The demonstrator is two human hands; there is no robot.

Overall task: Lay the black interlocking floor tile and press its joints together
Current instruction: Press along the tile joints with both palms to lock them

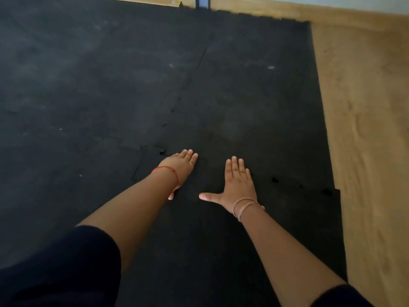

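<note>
The black floor tile (254, 111) looks like matt rubber. It does not shine. It has a fine, grainy top with pale dusty smudges, most of all in the upper left of the frame. The wooden floor (365, 129) on the right side is light brown, smooth, and a little shiny. A thin red thread (170, 170) goes round one wrist. Pale cord bands (245, 206) go round the other wrist. The dark sleeve (66, 267) at the lower left looks like soft cloth.

Dim, soft light; slight motion blur, wide-angle bending at edges.
</note>
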